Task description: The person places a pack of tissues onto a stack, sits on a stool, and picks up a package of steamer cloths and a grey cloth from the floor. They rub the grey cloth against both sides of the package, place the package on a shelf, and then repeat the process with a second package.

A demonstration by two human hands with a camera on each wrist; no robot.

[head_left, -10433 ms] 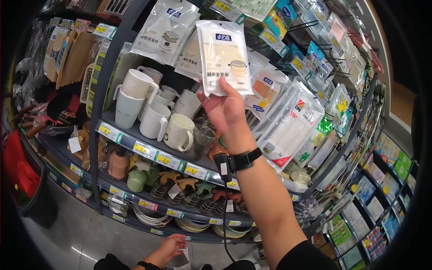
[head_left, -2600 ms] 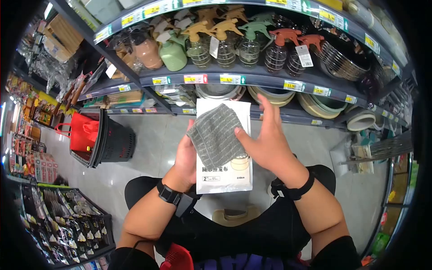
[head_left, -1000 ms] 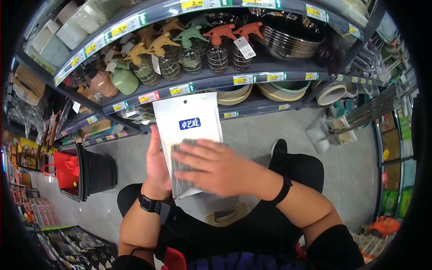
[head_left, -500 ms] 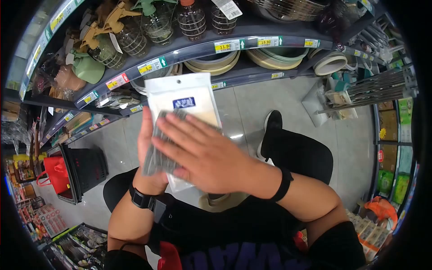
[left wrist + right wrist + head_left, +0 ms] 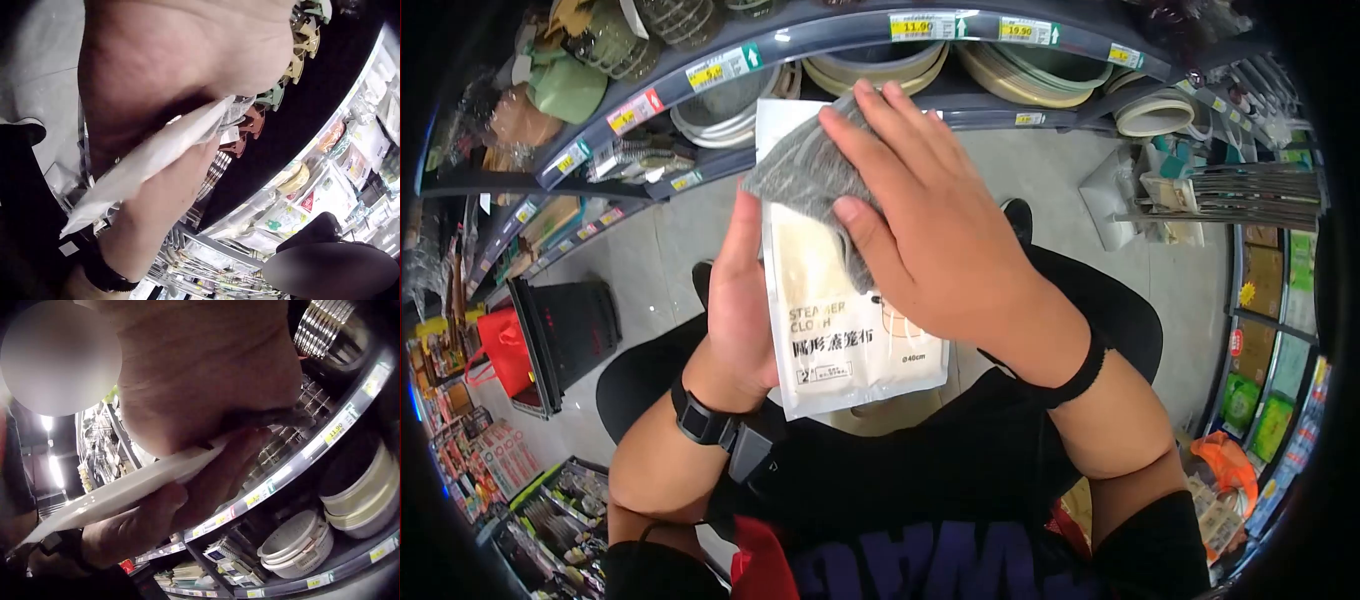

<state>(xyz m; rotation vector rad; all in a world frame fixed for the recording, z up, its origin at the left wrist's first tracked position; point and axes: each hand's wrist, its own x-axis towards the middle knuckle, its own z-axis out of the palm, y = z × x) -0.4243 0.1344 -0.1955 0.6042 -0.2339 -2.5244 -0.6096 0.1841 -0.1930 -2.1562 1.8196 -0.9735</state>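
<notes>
In the head view, a white packet of steamer cloth [image 5: 850,375] lies across my left hand [image 5: 738,310], whose thumb side shows along the packet's left edge while its fingers are hidden beneath. My right hand [image 5: 960,220] rests on a folded grey cloth [image 5: 810,165] over the packet's upper half, fingers straight and thumb on the cloth. Seen edge-on in the left wrist view, the packet [image 5: 156,150] sits between both hands. The right wrist view has my left hand [image 5: 169,512] under the packet [image 5: 131,481], fingers extended.
Shelves with price tags [image 5: 925,27] curve in front, holding stacked basins [image 5: 1030,80] and spray bottles. A black basket [image 5: 575,325] with a red bag [image 5: 503,350] stands on the floor at left. A rack of goods [image 5: 1260,330] is at right.
Over the last half second, my right hand and the grey cloth have moved up the packet, uncovering its lower print and covering its logo. Earlier, my right hand held the packet up before the shelves.
</notes>
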